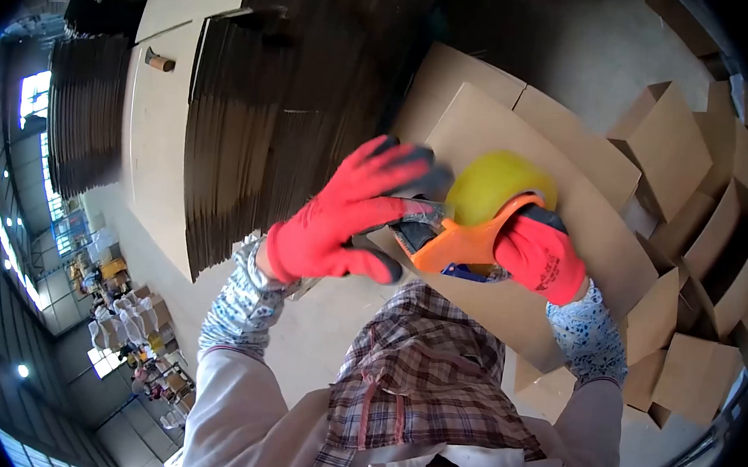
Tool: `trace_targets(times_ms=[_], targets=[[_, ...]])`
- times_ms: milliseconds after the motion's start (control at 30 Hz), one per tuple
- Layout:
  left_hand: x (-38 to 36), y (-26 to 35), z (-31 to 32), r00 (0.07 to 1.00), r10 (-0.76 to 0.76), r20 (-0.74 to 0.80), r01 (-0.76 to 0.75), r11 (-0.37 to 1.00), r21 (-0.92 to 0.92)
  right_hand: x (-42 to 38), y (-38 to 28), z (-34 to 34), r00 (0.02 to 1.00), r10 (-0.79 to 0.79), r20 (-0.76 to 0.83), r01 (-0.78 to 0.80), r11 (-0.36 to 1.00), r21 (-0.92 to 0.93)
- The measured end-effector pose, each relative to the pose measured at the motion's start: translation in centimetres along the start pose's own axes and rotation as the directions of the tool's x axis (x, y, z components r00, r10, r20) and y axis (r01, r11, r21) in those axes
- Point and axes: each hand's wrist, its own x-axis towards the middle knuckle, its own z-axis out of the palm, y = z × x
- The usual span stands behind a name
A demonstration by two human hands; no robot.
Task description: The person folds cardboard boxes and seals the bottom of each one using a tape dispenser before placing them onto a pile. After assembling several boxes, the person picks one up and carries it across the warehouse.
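Note:
An orange tape gun [470,241] carrying a roll of yellow tape [493,190] is in my right hand [541,255], whose gloved fingers wrap its handle. My left hand [349,210], in a red glove with dark fingertips, is open with fingers spread beside the gun's dark front end, its fingertips blurred. One finger overlaps that front end in this view. Behind and below the tape gun is a brown cardboard box [599,220] with its panels showing.
Tall stacks of flat cardboard [232,135] stand on the left, with a small brown roll [159,60] on top of one. Several open cardboard boxes [662,151] are piled at the right. Grey floor [564,46] shows beyond the box.

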Motion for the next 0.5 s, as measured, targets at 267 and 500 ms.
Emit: trace_targets(times_ms=[267,500], targets=[[-0.8,1.3,2.9,0.909,-0.375,-0.181,0.189,0.758,-0.625,1.2,-3.1,-5.3,0.95,0.037,0.31,-0.095,0.98,0.176],[-3.5,-14.5,1.4,0.772,-0.166,-0.613,0.632,0.3,0.714,0.4,-5.3,-4.5,0.77,0.592,0.237,-0.638,0.73,0.246]])
